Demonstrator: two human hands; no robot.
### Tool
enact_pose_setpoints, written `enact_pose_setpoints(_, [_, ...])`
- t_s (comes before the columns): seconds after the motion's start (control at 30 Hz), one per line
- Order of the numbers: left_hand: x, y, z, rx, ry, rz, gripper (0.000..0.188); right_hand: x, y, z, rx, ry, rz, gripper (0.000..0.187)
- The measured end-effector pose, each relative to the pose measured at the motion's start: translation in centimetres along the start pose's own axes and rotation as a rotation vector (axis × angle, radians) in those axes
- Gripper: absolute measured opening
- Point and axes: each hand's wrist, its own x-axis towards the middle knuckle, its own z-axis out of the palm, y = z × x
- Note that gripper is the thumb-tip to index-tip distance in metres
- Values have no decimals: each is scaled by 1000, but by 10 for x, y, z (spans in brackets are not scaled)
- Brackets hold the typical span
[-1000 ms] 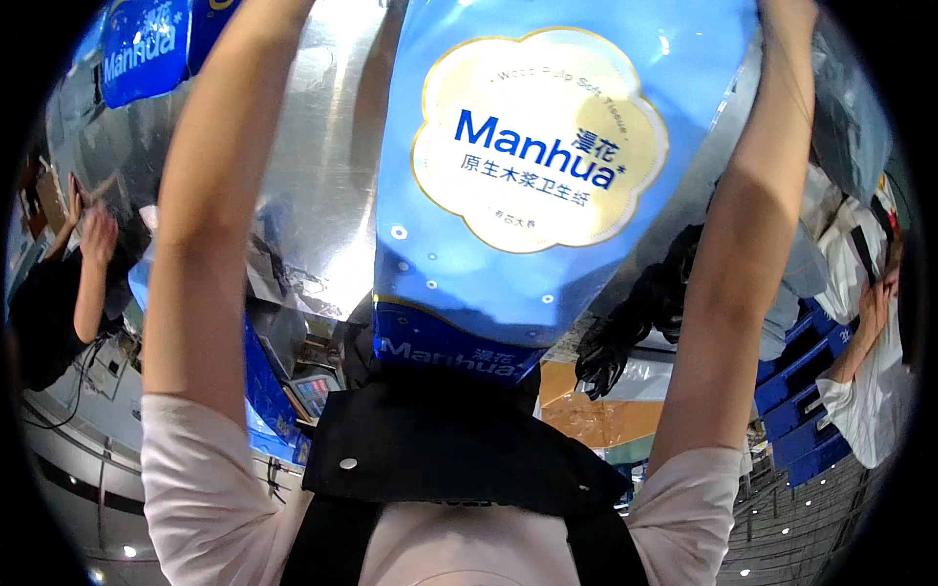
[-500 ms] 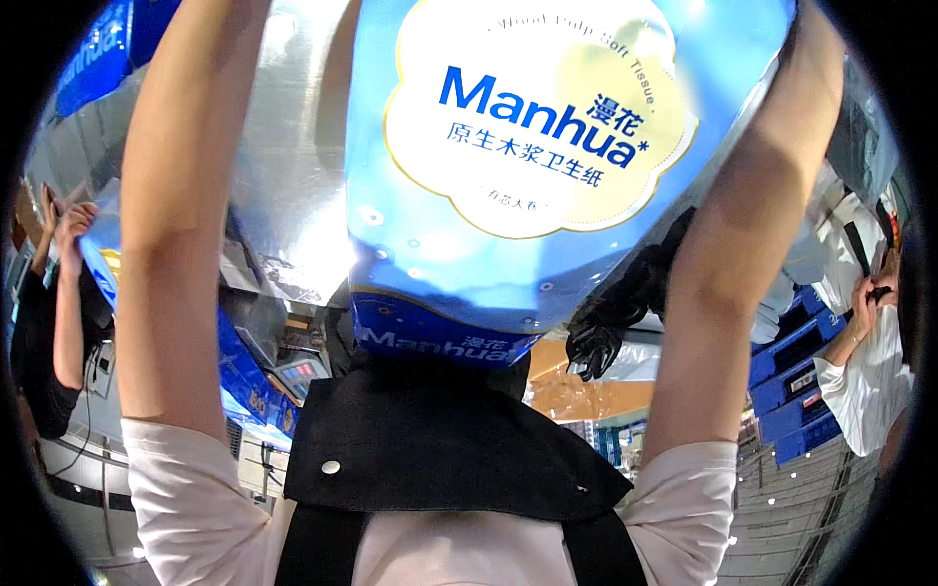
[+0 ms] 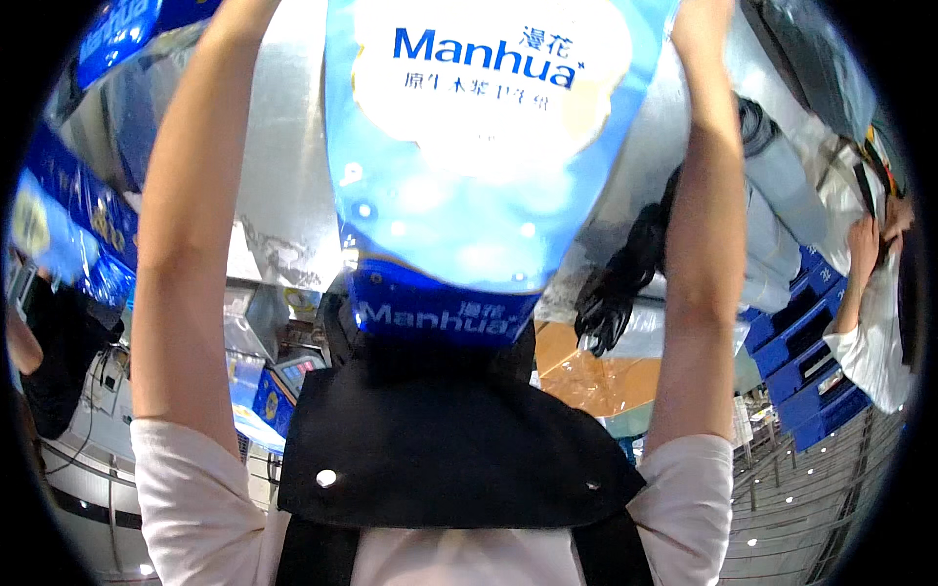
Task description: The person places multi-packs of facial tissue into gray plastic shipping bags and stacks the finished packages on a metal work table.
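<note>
Blue and glossy, the pack [image 3: 459,215] between the forearms [image 3: 195,205] looks light, soft and slippery, best cupped at both sides (the hands are unseen, so I cannot tell their grip).

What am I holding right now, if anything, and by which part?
It cannot be told: the picture's upper edge cuts off both hands. The blue package is between the forearms, but no grip shows.

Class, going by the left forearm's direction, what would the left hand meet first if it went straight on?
This view can't settle it: the left forearm leaves through the upper edge, left of the blue package; left hand and path are hidden.
</note>
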Motion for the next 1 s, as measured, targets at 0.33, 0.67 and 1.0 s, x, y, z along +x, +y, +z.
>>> enact_pose_setpoints(0.33, [-353, 195, -180, -233, -921, -464, 54, -412, -159, -106, 232, -544, 274, 37])
enact_pose_setpoints(0.67, [-316, 209, -193, -886, -720, -1134, 27, -382, -164, -111, 984, -515, 843, 25])
enact_pose_setpoints(1.0, [-383, 186, -185, -1036, -642, -1006, 29, -396, -200, -146, 50, -383, 640, 49])
